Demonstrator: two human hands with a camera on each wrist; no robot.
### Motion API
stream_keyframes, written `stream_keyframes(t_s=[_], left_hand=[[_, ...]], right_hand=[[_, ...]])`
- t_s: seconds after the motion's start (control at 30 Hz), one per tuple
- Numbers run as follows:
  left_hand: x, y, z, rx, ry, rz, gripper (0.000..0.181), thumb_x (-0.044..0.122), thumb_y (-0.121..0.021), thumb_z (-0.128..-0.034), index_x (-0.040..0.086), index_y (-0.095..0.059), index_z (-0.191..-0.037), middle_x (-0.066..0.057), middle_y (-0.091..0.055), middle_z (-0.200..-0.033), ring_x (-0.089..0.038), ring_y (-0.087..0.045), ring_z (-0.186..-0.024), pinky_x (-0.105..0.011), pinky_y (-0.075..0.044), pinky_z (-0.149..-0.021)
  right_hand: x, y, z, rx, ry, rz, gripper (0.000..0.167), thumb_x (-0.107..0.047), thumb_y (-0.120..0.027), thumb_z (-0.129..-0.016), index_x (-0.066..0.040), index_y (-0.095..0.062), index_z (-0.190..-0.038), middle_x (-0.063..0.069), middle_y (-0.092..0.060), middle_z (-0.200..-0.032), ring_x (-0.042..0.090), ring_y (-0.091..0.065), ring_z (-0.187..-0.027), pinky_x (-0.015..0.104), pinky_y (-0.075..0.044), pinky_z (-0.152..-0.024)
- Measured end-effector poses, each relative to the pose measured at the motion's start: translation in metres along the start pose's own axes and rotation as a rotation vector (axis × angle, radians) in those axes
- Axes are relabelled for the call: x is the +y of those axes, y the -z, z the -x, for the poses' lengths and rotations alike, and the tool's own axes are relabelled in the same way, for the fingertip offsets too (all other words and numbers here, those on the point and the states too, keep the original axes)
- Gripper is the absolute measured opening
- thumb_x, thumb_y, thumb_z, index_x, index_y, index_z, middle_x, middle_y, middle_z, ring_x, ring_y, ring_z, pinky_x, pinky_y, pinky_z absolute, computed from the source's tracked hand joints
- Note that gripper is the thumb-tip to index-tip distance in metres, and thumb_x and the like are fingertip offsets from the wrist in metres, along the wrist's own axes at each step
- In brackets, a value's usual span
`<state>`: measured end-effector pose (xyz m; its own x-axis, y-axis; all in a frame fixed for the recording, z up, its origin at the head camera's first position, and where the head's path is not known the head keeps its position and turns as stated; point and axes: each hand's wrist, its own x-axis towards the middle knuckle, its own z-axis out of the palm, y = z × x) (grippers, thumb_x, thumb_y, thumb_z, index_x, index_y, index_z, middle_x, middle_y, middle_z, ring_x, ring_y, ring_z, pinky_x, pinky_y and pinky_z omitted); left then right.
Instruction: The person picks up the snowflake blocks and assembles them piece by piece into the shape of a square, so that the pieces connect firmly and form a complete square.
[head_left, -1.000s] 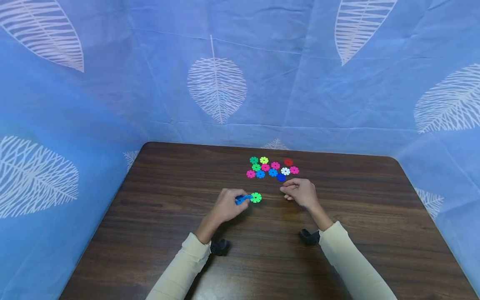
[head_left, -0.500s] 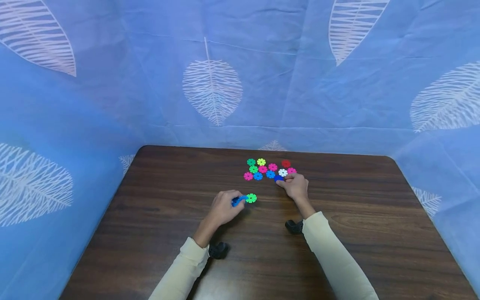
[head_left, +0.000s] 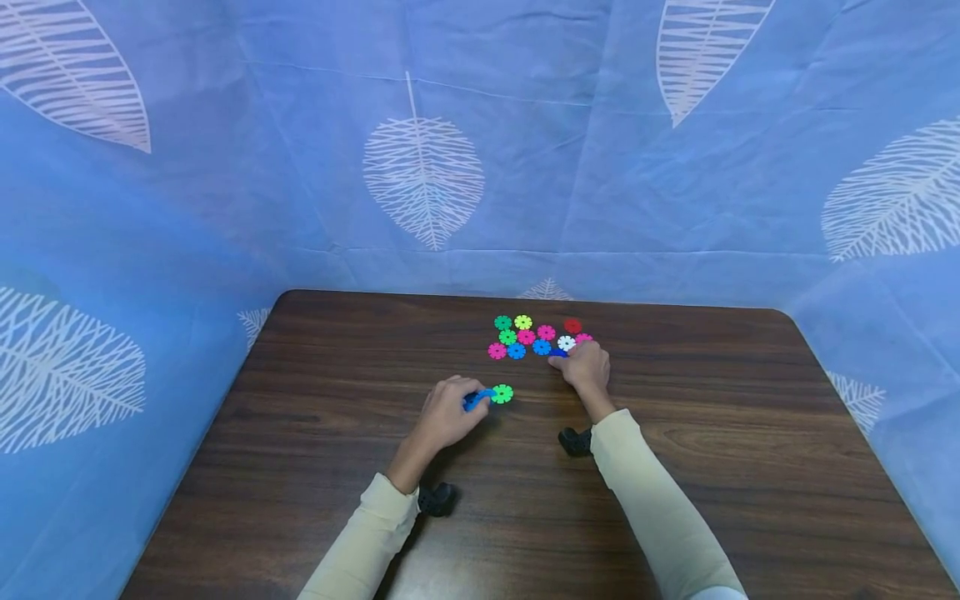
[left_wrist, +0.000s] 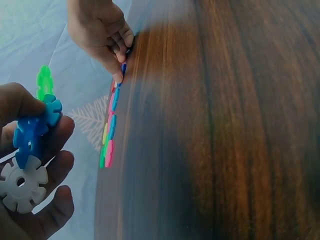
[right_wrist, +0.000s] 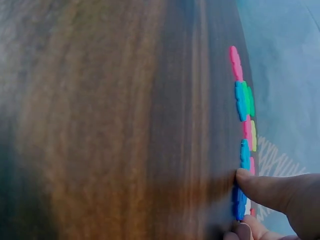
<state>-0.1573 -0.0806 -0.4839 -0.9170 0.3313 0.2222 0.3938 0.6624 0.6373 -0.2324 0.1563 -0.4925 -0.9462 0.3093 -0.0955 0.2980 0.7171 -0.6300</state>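
My left hand [head_left: 450, 410] holds a small chain of joined plastic snowflake discs above the table. In the left wrist view the chain runs from a green disc [left_wrist: 45, 82] through a light blue disc [left_wrist: 53, 111] and a dark blue disc [left_wrist: 30, 137] to a white disc [left_wrist: 32, 185] by the lower fingers. Farther off, my right hand [head_left: 587, 368] is at the near right of a group of loose discs. Its thumb and fingers pinch a dark blue loose disc [right_wrist: 240, 202] at its edges, still down at table level. The hand covers part of that disc.
Loose discs lie flat and close together on the brown wooden table [head_left: 337, 350]: a red disc [head_left: 572, 325], a loose white disc [head_left: 566, 342], a yellow disc [head_left: 522, 322], plus several pink, green and blue ones. Behind the table hangs a blue leaf-patterned cloth [head_left: 525, 167].
My right hand has moved forward and left from in front of the group onto the dark blue loose disc. My left hand keeps its hold on the chain, almost unmoved.
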Motion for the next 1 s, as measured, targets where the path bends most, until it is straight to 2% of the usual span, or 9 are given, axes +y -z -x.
stream_keyframes(t_s=[0.13, 0.2, 0.27, 0.37, 0.43, 0.57, 0.73, 0.9, 1.0], left_hand=[[-0.001, 0.002, 0.001, -0.007, -0.001, 0.011, 0.012, 0.018, -0.062, -0.0881, 0.012, -0.071, -0.089, 0.001, -0.067, -0.081, -0.007, -0.044, -0.062, -0.017, -0.032, -0.053], [-0.001, 0.003, 0.001, -0.012, 0.003, 0.027, 0.011, 0.018, -0.061, -0.0891, 0.011, -0.071, -0.089, 0.002, -0.064, -0.079, -0.007, -0.042, -0.059, -0.017, -0.03, -0.052], [-0.001, 0.003, 0.001, -0.022, 0.004, 0.053, 0.012, 0.017, -0.061, -0.0905, 0.01, -0.07, -0.088, 0.002, -0.061, -0.077, -0.006, -0.04, -0.057, -0.016, -0.03, -0.051], [-0.001, 0.004, 0.001, -0.038, -0.004, 0.082, 0.013, 0.016, -0.059, -0.0925, 0.009, -0.068, -0.088, 0.002, -0.058, -0.076, -0.006, -0.04, -0.057, -0.016, -0.033, -0.052], [-0.001, 0.004, 0.001, -0.042, -0.012, 0.097, 0.013, 0.015, -0.058, -0.0934, 0.007, -0.067, -0.088, 0.001, -0.056, -0.074, -0.006, -0.041, -0.057, -0.017, -0.035, -0.052], [-0.002, 0.002, 0.002, -0.024, -0.024, 0.109, 0.016, 0.015, -0.057, -0.0943, 0.005, -0.068, -0.088, 0.002, -0.055, -0.073, -0.007, -0.042, -0.058, -0.017, -0.037, -0.054], [-0.003, 0.001, 0.001, 0.001, -0.044, 0.12, 0.022, 0.018, -0.055, -0.0964, 0.003, -0.068, -0.088, 0.002, -0.053, -0.071, -0.008, -0.043, -0.061, -0.018, -0.038, -0.057], [-0.001, 0.001, 0.001, 0.006, -0.074, 0.122, 0.02, 0.018, -0.055, -0.0963, 0.005, -0.068, -0.088, 0.002, -0.055, -0.071, -0.008, -0.044, -0.062, -0.019, -0.04, -0.059], [0.001, 0.002, 0.0, -0.003, -0.083, 0.116, 0.019, 0.018, -0.055, -0.0964, 0.007, -0.068, -0.088, 0.003, -0.055, -0.071, -0.008, -0.045, -0.063, -0.019, -0.04, -0.06]], right_hand=[[0.001, 0.004, -0.001, -0.034, 0.042, 0.019, 0.055, -0.025, -0.077, -0.078, -0.01, -0.037, -0.045, -0.002, -0.028, -0.043, 0.013, -0.024, -0.047, 0.027, -0.027, -0.05], [0.002, 0.007, 0.0, -0.049, 0.061, 0.029, 0.038, -0.023, -0.077, -0.078, -0.004, -0.057, -0.052, 0.006, -0.049, -0.049, 0.02, -0.042, -0.053, 0.032, -0.04, -0.063], [0.003, 0.01, 0.0, -0.074, 0.064, 0.023, 0.024, -0.021, -0.075, -0.08, 0.002, -0.071, -0.074, 0.017, -0.065, -0.073, 0.03, -0.057, -0.075, 0.039, -0.042, -0.086], [0.005, 0.013, 0.0, -0.089, 0.032, -0.034, 0.031, -0.018, -0.073, -0.082, 0.004, -0.069, -0.104, 0.022, -0.065, -0.112, 0.037, -0.053, -0.113, 0.047, -0.029, -0.108], [0.008, 0.014, 0.001, -0.096, 0.019, -0.075, 0.029, -0.017, -0.071, -0.083, 0.003, -0.067, -0.103, 0.022, -0.064, -0.112, 0.038, -0.052, -0.114, 0.047, -0.027, -0.109], [0.015, 0.016, 0.005, -0.111, 0.043, -0.152, 0.027, -0.018, -0.071, -0.085, 0.002, -0.061, -0.1, 0.021, -0.069, -0.103, 0.034, -0.06, -0.1, 0.044, -0.043, -0.093], [0.019, 0.022, 0.015, -0.25, 0.113, -0.3, 0.032, -0.017, -0.07, -0.086, 0.003, -0.059, -0.109, 0.02, -0.071, -0.096, 0.017, -0.068, -0.074, 0.029, -0.056, -0.067], [0.014, 0.031, 0.032, -0.402, 0.204, -0.42, 0.031, -0.014, -0.064, -0.09, 0.01, -0.061, -0.11, 0.022, -0.07, -0.092, 0.013, -0.068, -0.07, 0.032, -0.059, -0.068], [0.009, 0.036, 0.041, -0.452, 0.27, -0.457, 0.03, -0.013, -0.063, -0.091, 0.011, -0.062, -0.109, 0.027, -0.068, -0.092, 0.019, -0.07, -0.07, 0.037, -0.059, -0.07]])
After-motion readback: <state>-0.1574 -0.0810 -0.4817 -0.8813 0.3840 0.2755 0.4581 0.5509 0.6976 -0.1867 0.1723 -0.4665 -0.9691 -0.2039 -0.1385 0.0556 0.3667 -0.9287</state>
